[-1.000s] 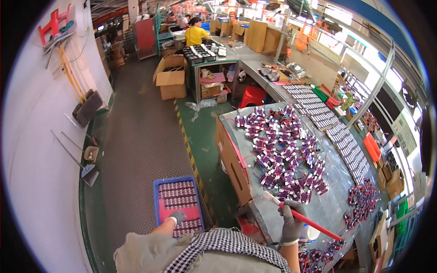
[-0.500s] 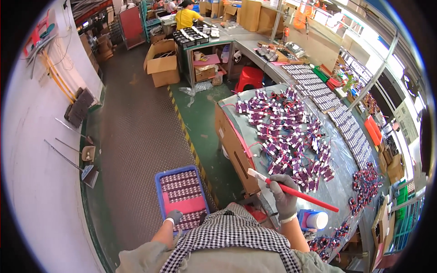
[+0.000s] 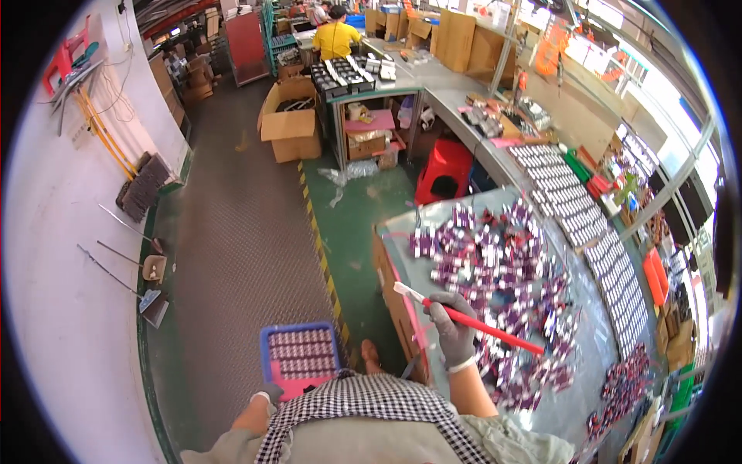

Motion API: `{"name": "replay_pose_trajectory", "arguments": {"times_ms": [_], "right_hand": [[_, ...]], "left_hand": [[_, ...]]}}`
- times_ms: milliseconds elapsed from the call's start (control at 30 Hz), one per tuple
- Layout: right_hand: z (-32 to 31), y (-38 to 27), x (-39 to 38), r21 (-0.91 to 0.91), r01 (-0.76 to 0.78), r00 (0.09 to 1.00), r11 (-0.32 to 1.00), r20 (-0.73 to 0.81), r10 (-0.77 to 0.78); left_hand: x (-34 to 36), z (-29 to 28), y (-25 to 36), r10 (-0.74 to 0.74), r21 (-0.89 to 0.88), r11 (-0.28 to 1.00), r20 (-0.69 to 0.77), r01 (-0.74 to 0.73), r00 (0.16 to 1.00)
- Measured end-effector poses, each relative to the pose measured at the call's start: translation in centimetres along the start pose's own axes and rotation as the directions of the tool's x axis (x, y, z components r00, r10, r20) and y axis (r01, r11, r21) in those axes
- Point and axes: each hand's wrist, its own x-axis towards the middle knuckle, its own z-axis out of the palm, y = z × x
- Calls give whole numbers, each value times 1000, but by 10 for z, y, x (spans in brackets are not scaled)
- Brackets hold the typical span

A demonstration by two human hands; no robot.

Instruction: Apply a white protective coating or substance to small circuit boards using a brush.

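My right hand (image 3: 453,331), in a grey glove, is closed round a brush (image 3: 495,332) with a long red handle and a pale tip. It is held tilted above the near left part of the worktable, its tip pointing left. Under and beyond it lies a pile of purple circuit boards (image 3: 464,274) with white connectors and wires. My left hand (image 3: 270,392), also gloved, is at the near left edge of a blue tray (image 3: 265,348); its fingers are mostly hidden. Rows of purple-and-white boards and a pink sheet (image 3: 297,387) lie in the tray.
Panels of white-and-dark boards (image 3: 618,282) line the table's right side, with more wired boards (image 3: 622,390) nearer. A red stool (image 3: 444,172) and an open cardboard box (image 3: 292,127) stand ahead. A person in yellow (image 3: 335,39) works at the far bench.
The view has shifted, bringing my foot into sight and leaving the white-lidded jar out of it. My right hand has moved left with the brush; my left hand has shifted toward the tray's near left edge.
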Motion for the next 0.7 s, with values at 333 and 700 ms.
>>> {"name": "replay_pose_trajectory", "arguments": {"times_ms": [333,700], "right_hand": [[4,13,148,106,-34,999,994,5,34],[41,71,241,140,-190,971,972,-123,207]], "left_hand": [[26,-325,17,-673,-893,439,-399,-97,623],[75,-288,-140,-29,-57,998,86,34,996]]}}
